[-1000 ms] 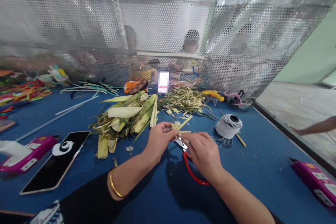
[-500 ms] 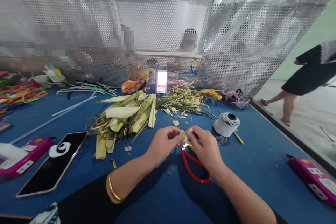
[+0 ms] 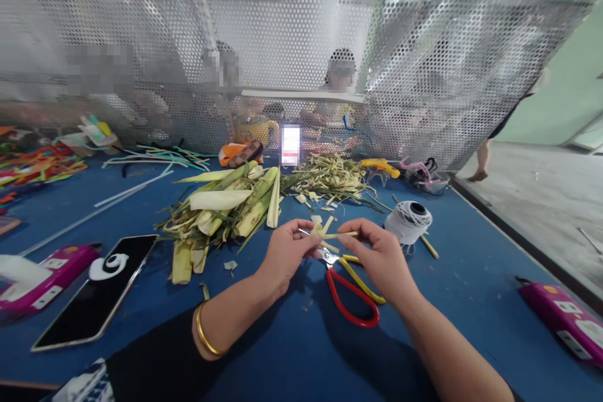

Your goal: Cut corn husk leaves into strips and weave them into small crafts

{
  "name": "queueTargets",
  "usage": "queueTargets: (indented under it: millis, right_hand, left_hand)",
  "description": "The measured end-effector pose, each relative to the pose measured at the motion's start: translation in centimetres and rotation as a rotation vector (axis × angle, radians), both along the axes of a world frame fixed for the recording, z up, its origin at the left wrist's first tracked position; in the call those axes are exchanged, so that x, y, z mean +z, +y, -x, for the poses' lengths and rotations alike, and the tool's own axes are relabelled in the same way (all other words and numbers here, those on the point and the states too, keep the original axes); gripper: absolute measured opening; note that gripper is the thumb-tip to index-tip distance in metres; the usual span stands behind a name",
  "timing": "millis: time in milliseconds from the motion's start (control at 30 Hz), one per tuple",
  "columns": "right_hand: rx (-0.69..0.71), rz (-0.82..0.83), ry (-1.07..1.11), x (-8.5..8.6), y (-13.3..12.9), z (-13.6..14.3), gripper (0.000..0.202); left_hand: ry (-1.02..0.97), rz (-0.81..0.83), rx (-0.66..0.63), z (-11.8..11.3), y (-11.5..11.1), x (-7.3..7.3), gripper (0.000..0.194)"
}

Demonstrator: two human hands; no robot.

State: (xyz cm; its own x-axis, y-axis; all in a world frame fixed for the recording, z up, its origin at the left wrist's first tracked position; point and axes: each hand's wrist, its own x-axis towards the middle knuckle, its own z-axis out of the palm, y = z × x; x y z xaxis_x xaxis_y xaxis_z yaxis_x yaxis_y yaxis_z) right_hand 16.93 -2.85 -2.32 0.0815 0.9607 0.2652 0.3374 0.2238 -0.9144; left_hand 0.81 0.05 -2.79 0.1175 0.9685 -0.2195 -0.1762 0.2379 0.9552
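Note:
Between my hands is a small piece of pale corn husk (image 3: pixel 323 227) with several narrow strips sticking out. My left hand (image 3: pixel 288 252) pinches its near left side, fingers closed. The fingertips of my right hand (image 3: pixel 374 251) are closed on one strip that points right. Below them on the blue table lie scissors (image 3: pixel 351 308) with one red and one yellow handle; their blades are partly behind my left fingers. A heap of corn husks (image 3: pixel 230 207) lies to the left. Just beyond my right hand stands a cone of white thread (image 3: pixel 407 222).
Shredded husk strips (image 3: pixel 332 177) lie behind my hands, with a lit phone screen (image 3: pixel 291 144) beside them. A dark phone (image 3: pixel 101 292) and a magenta device (image 3: pixel 61 276) sit at left, another magenta device (image 3: pixel 563 317) at right. A perforated metal screen (image 3: pixel 292 31) closes the back, people behind it.
My right hand has moved slightly right, drawing a strip out from the husk piece, whose strips now spread. More of the scissors shows. The person at right has walked behind the screen's edge.

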Motion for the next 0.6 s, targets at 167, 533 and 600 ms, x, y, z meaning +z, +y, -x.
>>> queueTargets:
  millis: [167,533,600]
  right_hand:
    - [0.063,-0.067,0.218,-0.5,0.2,1.0,0.013]
    - [0.043,0.129,0.153,-1.3,0.3,1.3,0.021]
    - [0.045,0.126,0.083,-1.5,0.3,1.2,0.019]
  left_hand:
    - [-0.011,0.0,-0.041,-0.1,0.1,-0.8,0.031]
    - [-0.037,0.09,-0.129,0.0,-0.6,0.0,0.02]
    - [-0.038,0.1,-0.135,0.0,-0.5,0.0,0.019]
